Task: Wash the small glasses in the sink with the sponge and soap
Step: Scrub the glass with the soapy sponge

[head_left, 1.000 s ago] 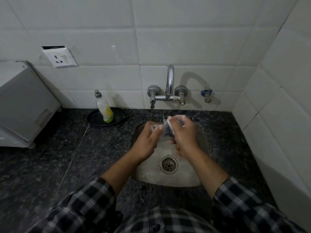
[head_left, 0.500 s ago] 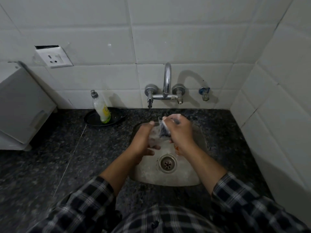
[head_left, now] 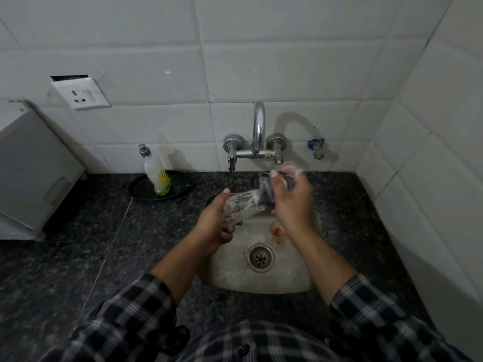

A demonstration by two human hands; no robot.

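Note:
Over the steel sink, my left hand grips a small clear glass lying on its side, coated in foam. My right hand holds a dark, soapy sponge against the glass's open end. A second small glass with orange residue stands in the basin, just below my right wrist. A soap bottle with yellow-green liquid stands on a black dish left of the sink.
A chrome tap juts from the tiled wall above the sink, with a small blue valve to its right. The drain sits mid-basin. A white appliance occupies the dark granite counter at left; a socket is above.
My hands have drawn apart: the left one lowered and turned the glass onto its side, and the right one moved the sponge to the glass's mouth. The orange-stained glass now shows.

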